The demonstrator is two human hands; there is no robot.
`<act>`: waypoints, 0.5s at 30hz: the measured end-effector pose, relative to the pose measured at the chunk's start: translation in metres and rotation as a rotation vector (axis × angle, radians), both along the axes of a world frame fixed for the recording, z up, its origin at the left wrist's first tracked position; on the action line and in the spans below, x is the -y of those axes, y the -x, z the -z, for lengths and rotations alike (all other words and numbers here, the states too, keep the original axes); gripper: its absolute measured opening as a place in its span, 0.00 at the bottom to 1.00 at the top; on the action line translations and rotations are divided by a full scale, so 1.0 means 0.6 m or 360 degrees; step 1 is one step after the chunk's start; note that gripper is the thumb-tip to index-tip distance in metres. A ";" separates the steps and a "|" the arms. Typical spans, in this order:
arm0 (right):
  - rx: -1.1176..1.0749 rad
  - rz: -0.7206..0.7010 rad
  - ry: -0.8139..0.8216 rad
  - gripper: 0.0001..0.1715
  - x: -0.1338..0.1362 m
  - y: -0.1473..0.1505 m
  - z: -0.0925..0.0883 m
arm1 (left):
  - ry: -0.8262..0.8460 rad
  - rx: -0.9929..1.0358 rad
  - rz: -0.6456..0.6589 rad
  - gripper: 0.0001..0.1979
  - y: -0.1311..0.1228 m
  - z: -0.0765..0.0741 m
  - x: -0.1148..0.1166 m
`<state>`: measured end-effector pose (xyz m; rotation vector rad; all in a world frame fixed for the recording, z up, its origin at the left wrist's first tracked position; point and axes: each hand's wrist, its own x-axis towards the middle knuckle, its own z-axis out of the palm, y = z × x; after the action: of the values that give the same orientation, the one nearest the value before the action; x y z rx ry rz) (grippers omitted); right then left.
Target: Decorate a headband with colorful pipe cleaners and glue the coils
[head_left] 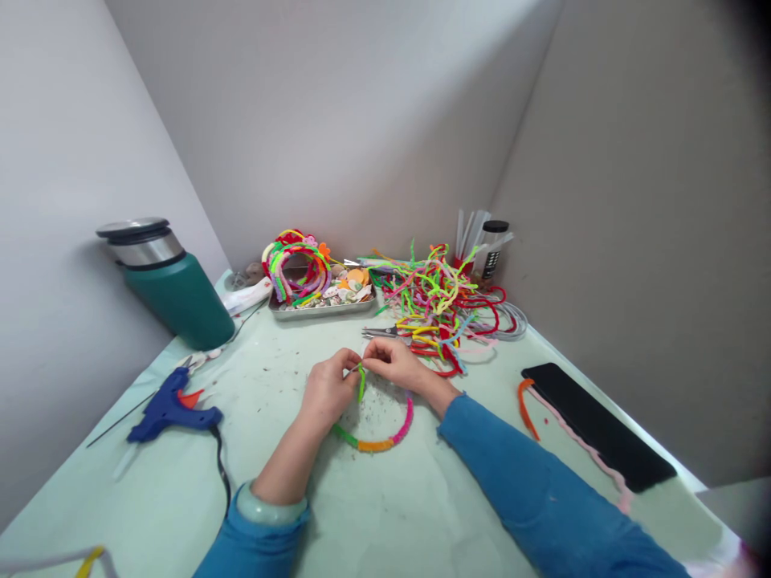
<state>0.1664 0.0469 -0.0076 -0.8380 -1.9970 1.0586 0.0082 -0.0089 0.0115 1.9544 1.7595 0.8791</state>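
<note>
My left hand point(328, 389) and my right hand point(394, 363) meet over the middle of the pale green table point(385, 514). Both pinch a headband point(377, 437) wrapped in green, orange and pink pipe cleaner. A loose green pipe cleaner end point(361, 382) sticks down between my fingertips where the two hands come together. The lower arc of the headband curves below my wrists. Small fuzz scraps lie scattered under it.
A blue glue gun point(172, 408) lies at the left with its cord. A green flask point(172, 285) stands behind it. A metal tray point(322, 309) holds finished headbands. Loose pipe cleaners point(439, 305), scissors point(385, 331), a black phone point(599, 421), an orange point(524, 405) and a pink strand point(593, 457) are at the right.
</note>
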 end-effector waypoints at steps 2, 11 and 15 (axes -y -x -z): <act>0.0009 -0.0001 0.0004 0.07 0.000 0.000 -0.001 | -0.0003 -0.0069 -0.0006 0.09 -0.001 0.000 0.001; 0.0025 -0.0035 0.0004 0.07 -0.003 0.000 0.003 | -0.0063 -0.0228 0.0059 0.09 -0.001 -0.005 0.003; 0.0043 -0.0005 -0.0048 0.08 -0.002 0.000 -0.001 | -0.0080 -0.0226 0.0065 0.10 -0.001 -0.003 0.004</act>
<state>0.1667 0.0483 -0.0072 -0.8379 -2.0321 1.0216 0.0088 -0.0111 0.0130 2.1244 1.7835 0.7958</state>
